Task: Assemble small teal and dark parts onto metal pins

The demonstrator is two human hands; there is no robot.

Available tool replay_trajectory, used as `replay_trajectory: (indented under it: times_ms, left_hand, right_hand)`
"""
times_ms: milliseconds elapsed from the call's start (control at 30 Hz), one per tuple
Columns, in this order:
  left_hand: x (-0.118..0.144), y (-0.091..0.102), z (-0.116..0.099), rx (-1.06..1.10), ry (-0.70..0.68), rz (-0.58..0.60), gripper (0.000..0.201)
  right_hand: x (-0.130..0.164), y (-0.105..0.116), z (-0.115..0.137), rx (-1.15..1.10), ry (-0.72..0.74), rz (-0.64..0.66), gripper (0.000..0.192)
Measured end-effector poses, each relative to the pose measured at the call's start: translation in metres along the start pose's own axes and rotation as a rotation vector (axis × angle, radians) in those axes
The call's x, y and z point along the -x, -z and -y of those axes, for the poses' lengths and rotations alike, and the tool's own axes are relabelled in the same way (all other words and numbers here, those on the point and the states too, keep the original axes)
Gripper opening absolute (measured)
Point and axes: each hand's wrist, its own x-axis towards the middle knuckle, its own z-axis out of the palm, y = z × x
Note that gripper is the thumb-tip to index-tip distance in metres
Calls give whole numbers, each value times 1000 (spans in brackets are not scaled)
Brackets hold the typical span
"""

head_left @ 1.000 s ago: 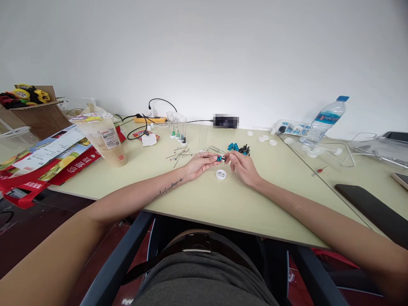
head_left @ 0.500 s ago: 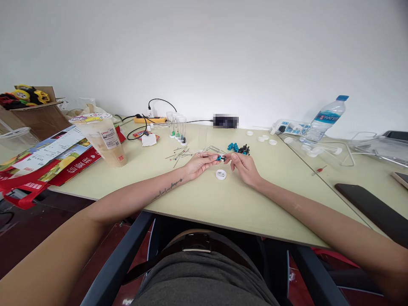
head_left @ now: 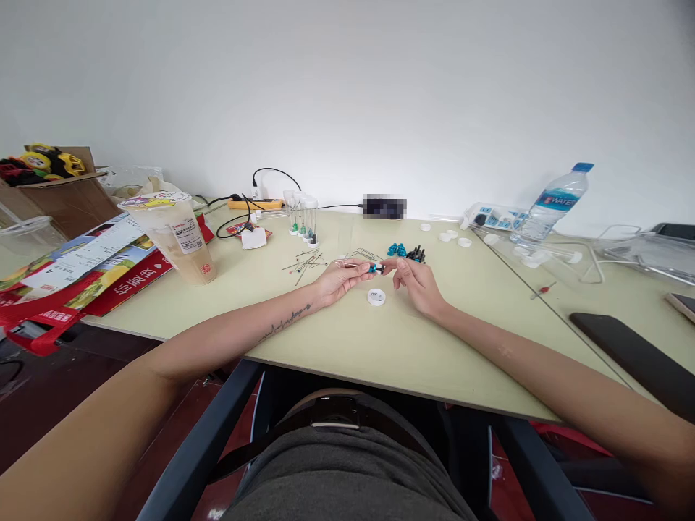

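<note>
Two hands meet: left hand (head_left: pixel 341 278) pinches pin (head_left: pixel 355 265); right hand (head_left: pixel 415 284) grasps blue bead (head_left: pixel 373 269); loose pins (head_left: pixel 307 262) remain on worktop (head_left: pixel 337 340).

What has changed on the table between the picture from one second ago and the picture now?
Almost nothing. The left hand and the right hand have risen very slightly, and together they still pinch the small blue piece on a thin pin. Nothing was picked up or released. The white cap, the loose pins and the drink cup stayed in place.
</note>
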Motion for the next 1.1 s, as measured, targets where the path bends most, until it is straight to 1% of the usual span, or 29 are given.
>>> replay_trajectory:
  times_ms: [233,400,600,700,833,1000,1100]
  left_hand:
    - [0,-1,-1,-15,-2,0,21]
    - [1,-2,-2,-11,11,-7,18]
    - [2,-3,-2,-21,30,7,18]
    - [3,-4,-3,-42,30,22,20]
    - [5,-6,-3,-67,33,62,22]
    - [5,-6,-2,-81,27,60,22]
    - [4,-5,-1,-55,3,57,21]
  right_hand:
    - [-1,1,-1,16,10,37,48]
    - [-1,-1,2,115,33,28,36]
    - [-2,-3,0,171,40,69,29]
    - [-2,-1,0,194,37,103,32]
    - [-3,0,2,180,29,170,44]
    - [-4,0,1,180,28,147,44]
    - [-4,0,1,162,18,165,45]
